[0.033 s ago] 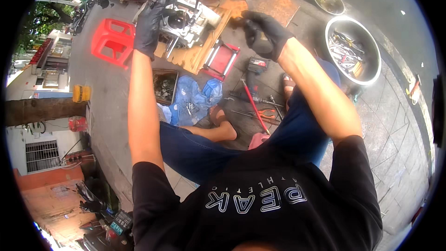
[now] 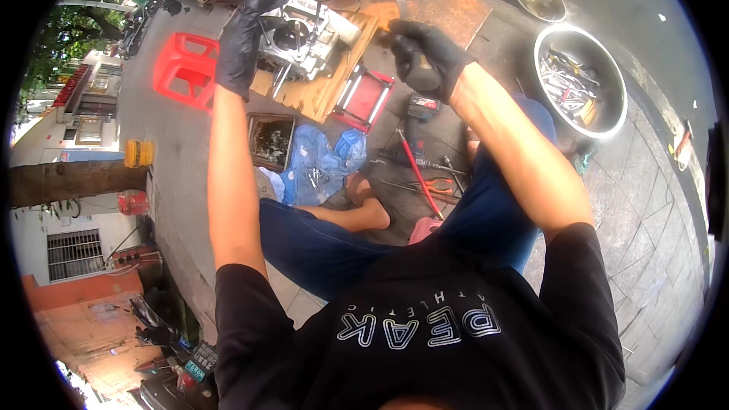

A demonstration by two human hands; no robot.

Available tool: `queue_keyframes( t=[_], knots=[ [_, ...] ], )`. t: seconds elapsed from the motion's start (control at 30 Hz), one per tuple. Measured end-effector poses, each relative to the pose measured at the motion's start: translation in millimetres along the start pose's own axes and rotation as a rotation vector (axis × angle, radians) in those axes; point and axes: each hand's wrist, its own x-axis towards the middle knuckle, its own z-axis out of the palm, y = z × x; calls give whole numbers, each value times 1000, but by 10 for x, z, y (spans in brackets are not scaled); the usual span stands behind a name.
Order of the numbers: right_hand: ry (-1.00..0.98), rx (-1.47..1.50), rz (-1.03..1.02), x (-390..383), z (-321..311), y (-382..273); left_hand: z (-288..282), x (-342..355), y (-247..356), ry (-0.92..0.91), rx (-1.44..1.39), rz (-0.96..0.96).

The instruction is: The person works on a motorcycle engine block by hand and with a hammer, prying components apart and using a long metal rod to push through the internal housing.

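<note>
My left hand (image 2: pixel 240 49), in a black glove, lies against the left side of a silver metal engine casing (image 2: pixel 307 38). Its fingers bend over the casing's edge and are partly hidden. The casing, with a round opening and upright studs, rests on wooden boards (image 2: pixel 315 99). To the right of the boards my right hand (image 2: pixel 433 59), also black-gloved, is closed round a dark tool handle (image 2: pixel 423 74) with a rounded end. The rest of that tool cannot be made out. A hammer-like metal head (image 2: pixel 402 1) lies beyond this hand on a rusty sheet.
A steel basin (image 2: pixel 581 80) of tools and a smaller bowl (image 2: pixel 541 1) stand right. Between my legs lie a cordless impact driver (image 2: pixel 420 118), orange-handled pliers (image 2: pixel 430 185), a red bar (image 2: pixel 418 171) and a blue plastic bag (image 2: pixel 311 163). A dirty tray (image 2: pixel 271 142) and red stool (image 2: pixel 186 72) are left.
The view has shifted slightly, so the ground items sit a little lower and farther right. Both hands keep nearly the same places at the casing and beside the boards.
</note>
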Motion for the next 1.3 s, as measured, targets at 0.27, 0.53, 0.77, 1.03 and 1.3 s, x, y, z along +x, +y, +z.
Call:
queue_keyframes(
  t=[0.27, 0.53, 0.77, 1.03, 1.3],
  knots=[
    [5, -174, 89, -289, 57, 140, -179, 382, -49, -31, -110, -392],
    [1, -353, 158, -408, -196, 158, -205, 520, -320, -263, -150, -545],
    [23, -344, 152, -378, -381, 205, -380, 453, -465, -9, -5, -379],
    [86, -313, 70, -326, -411, 55, -18, 335, 123, 8, -214, -368],
    [73, -239, 93, -140, -349, 10, 318, 138, 185, 296, 491, -128]
  ],
)
